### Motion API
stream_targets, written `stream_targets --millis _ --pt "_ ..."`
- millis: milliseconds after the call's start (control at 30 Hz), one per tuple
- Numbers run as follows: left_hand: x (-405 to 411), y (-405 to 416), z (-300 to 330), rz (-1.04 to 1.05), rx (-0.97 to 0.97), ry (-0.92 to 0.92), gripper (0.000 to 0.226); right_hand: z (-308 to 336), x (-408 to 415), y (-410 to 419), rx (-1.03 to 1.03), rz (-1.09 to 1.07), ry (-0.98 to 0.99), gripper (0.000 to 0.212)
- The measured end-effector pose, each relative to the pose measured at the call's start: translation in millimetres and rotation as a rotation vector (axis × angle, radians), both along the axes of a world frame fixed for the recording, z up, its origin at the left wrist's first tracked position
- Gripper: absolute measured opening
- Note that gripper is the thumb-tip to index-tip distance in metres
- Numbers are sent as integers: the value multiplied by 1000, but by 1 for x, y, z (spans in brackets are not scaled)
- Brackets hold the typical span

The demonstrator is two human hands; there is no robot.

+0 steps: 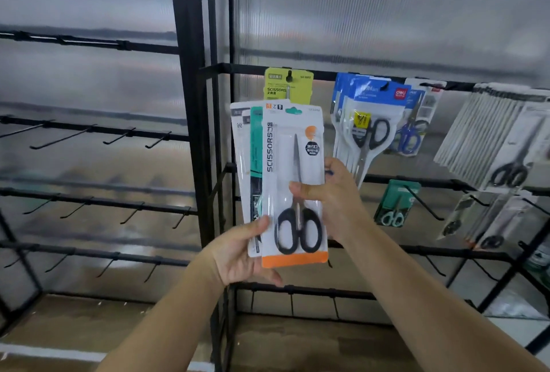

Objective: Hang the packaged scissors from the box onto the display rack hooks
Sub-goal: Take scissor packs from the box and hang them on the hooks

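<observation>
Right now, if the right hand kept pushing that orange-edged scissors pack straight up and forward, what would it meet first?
Most likely the yellow-green scissors pack already hanging on the hook directly above. The right hand pinches the front pack, whose top edge sits just under it, though how far in front is unclear from this one view.

The front scissors pack (293,184) is white with an orange base, its scissors handles (298,230) black.

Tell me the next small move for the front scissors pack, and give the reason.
Probably: the right hand slides the orange-edged pack free of the packs behind, which the left hand grips, and lifts it toward a hook. Both hands hold the fanned stack below the yellow pack, which already hangs.
</observation>
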State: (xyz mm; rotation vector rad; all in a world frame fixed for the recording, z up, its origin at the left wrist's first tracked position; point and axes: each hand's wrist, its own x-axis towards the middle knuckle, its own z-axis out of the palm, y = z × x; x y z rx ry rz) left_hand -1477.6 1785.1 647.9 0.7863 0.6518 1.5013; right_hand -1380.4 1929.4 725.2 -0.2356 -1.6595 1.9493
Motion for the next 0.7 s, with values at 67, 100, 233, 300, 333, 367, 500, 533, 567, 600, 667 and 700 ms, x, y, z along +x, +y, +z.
stream_targets --millis 67,100,233,300,333,367,500,533,567,600,667,700 --pt "7 11 1 83 -48 2 52 3 7 5 88 -44 -1 44" --pt "11 17 2 149 -74 25 52 4 11 7 138 -61 -3 43" --pt "25 44 10 386 -157 71 46 4 31 21 282 -37 1 49" --pt "29 57 12 446 -158 97 31 0 44 31 355 -17 -33 59" --pt "32 63 13 443 -147 110 25 -2 51 37 390 -10 -62 62" --pt "35 69 14 431 -140 124 22 -5 58 43 407 -4 -83 65" --pt "49 96 17 424 -114 164 51 -15 79 69 359 -162 -77 62" --pt "53 103 19 421 -95 163 59 -17 85 76 341 -226 -61 58" --pt "58 110 20 413 -79 160 58 -18 91 84 322 -281 -41 55" --pt "62 117 23 406 -68 165 51 -19 97 92 298 -314 -15 52" --pt "70 132 26 396 -60 187 27 -19 111 109 243 -322 38 53" --pt "75 141 27 391 -59 194 22 -18 118 118 225 -322 60 56"
